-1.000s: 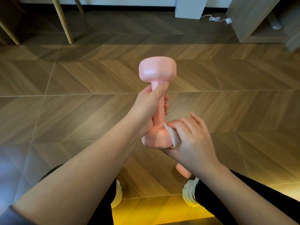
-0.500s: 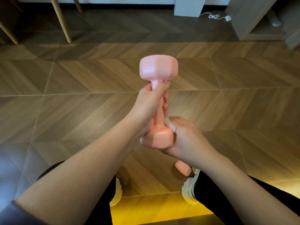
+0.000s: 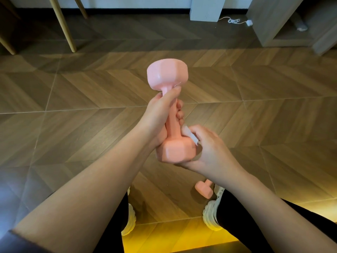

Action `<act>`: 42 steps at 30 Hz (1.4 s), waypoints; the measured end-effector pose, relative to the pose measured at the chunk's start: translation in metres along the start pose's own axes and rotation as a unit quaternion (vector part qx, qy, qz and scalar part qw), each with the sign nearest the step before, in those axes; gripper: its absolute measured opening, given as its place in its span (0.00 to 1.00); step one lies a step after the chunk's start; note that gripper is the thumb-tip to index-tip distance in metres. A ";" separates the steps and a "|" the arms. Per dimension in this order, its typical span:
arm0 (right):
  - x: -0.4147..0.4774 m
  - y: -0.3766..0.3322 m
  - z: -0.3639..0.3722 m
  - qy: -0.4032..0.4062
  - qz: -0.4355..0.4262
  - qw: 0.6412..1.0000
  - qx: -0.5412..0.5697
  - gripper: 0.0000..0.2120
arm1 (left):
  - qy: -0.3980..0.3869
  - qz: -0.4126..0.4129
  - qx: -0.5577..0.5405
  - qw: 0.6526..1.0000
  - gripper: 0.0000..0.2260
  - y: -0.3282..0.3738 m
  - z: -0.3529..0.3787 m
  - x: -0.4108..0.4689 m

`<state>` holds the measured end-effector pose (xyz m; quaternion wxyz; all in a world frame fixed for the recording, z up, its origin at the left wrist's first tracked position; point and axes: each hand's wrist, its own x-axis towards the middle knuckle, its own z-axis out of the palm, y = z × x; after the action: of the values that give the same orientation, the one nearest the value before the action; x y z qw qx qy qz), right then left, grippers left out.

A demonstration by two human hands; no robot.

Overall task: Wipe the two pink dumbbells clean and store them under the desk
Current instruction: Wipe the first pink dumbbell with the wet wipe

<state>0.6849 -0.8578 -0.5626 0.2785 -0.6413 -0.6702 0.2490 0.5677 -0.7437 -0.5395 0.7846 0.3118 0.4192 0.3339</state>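
A pink dumbbell [image 3: 167, 75] stands nearly upright in mid-air above the wooden floor. My left hand [image 3: 160, 114] grips its handle, fingers curled round it. My right hand [image 3: 206, 148] cups the lower head of that dumbbell and holds a small white wipe [image 3: 190, 135] against it, with the wipe's edge showing between my fingers. A second pink dumbbell [image 3: 203, 189] lies on the floor below my right wrist, partly hidden by my arm, close to my right shoe.
My white shoes [image 3: 211, 214] stand on the floor near a yellow glow at the bottom. Wooden chair legs [image 3: 63, 24] rise at the far left. A white post [image 3: 206, 8], a white cable [image 3: 235, 21] and a wooden shelf unit [image 3: 273, 22] line the back.
My right hand slid around the lower head with the wipe, and the dumbbell turned and tilted slightly in my left hand. The dumbbell on the floor stayed put.
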 end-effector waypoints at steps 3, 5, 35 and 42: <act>-0.001 0.003 -0.001 0.040 -0.033 0.998 -0.037 0.27 | 0.010 -0.004 -0.016 1.000 0.09 0.002 -0.001 0.001; -0.001 0.003 0.000 0.075 -0.046 0.994 -0.067 0.26 | 0.011 -0.014 -0.019 1.000 0.09 0.005 -0.002 0.002; -0.004 0.000 0.012 0.133 -0.092 0.973 -0.165 0.24 | 0.017 -0.005 0.043 0.999 0.06 0.006 -0.003 -0.001; 0.001 -0.005 0.010 0.025 -0.048 0.994 -0.091 0.28 | -0.009 0.000 0.018 1.000 0.05 0.008 0.001 -0.006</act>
<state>0.6742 -0.8568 -0.5668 0.2468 -0.6373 -0.7129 0.1576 0.5646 -0.7439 -0.5305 0.7824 0.3289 0.4182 0.3236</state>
